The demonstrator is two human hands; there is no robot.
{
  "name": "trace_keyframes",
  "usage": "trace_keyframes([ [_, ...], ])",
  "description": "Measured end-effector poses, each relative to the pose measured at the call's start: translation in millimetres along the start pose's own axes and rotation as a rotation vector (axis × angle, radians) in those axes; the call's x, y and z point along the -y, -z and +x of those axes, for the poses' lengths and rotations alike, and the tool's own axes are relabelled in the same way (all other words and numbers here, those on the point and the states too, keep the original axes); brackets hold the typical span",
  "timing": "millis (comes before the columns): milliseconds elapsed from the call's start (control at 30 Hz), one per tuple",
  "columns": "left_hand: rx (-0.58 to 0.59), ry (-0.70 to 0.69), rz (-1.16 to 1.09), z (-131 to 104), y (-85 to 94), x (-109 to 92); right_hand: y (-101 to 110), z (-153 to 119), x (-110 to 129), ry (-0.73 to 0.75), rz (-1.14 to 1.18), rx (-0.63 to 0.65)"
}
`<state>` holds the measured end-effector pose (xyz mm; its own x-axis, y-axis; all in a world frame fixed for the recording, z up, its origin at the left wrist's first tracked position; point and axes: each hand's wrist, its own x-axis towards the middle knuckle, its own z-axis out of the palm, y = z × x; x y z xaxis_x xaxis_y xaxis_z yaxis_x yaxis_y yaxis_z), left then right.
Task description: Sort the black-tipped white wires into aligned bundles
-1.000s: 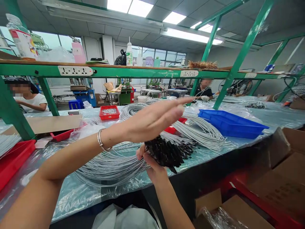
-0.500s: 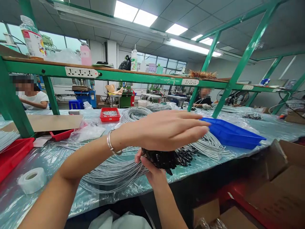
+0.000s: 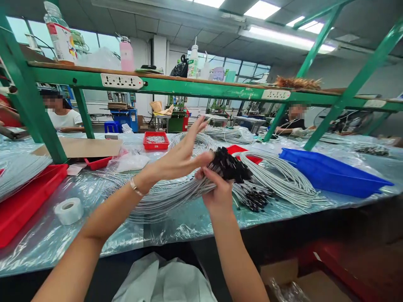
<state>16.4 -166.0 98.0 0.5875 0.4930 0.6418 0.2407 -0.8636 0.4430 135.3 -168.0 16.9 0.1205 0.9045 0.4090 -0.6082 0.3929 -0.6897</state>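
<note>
My right hand (image 3: 218,188) is closed around a thick bundle of grey cables (image 3: 176,197), just behind their black ends (image 3: 231,165). The black ends point up and to the right in a dense cluster. My left hand (image 3: 182,157) is open, its fingers stretched up and away, with the thumb close to the black ends; whether it touches them I cannot tell. From the right hand the cables curve left over the table in a wide coil. Beyond the right hand lies another group of cables with black tips (image 3: 256,197).
A blue tray (image 3: 333,176) stands at the right, beside a coil of grey cable (image 3: 283,178). Left are a tape roll (image 3: 69,211) and a red tray (image 3: 34,201). A small red tray of metal parts (image 3: 156,140) sits farther back. A green shelf frame (image 3: 201,88) spans the table; people sit beyond.
My left hand has gone from lying flat above the black ends to their left side, fingers now raised. The right hand has lifted the bundle, and the view has shifted.
</note>
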Motion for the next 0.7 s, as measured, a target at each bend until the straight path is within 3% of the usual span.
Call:
trace_keyframes([
  [67,0.142,0.139,-0.027,-33.1,-11.7,29.8,-10.7,11.6,3.7,-0.014,0.095,-0.052],
  [133,0.201,0.257,-0.025,-55.7,-22.2,50.8,-26.1,23.1,6.8,-0.021,0.122,-0.057],
  [200,0.193,0.317,0.004,-60.7,-20.2,59.2,-43.5,35.8,10.9,-0.001,0.108,-0.008],
  [267,0.132,0.276,0.031,-49.5,-1.1,58.1,-58.7,51.1,16.7,0.053,0.078,0.097],
  [367,-0.016,0.154,0.066,-17.7,51.0,47.8,-69.1,75.4,23.8,0.133,-0.03,0.353],
  [433,-0.179,0.138,0.115,4.6,89.0,35.8,-67.1,86.0,23.3,0.156,-0.156,0.498],
  [533,-0.429,0.15,0.148,34.3,130.0,6.8,-63.3,87.9,12.8,0.227,-0.338,0.553],
  [600,-0.524,0.095,0.096,52.1,140.1,-16.6,-69.0,84.3,3.5,0.303,-0.439,0.594],
  [700,-0.616,-0.042,-0.086,76.5,133.1,-48.3,-88.8,82.4,-2.5,0.458,-0.598,0.661],
])
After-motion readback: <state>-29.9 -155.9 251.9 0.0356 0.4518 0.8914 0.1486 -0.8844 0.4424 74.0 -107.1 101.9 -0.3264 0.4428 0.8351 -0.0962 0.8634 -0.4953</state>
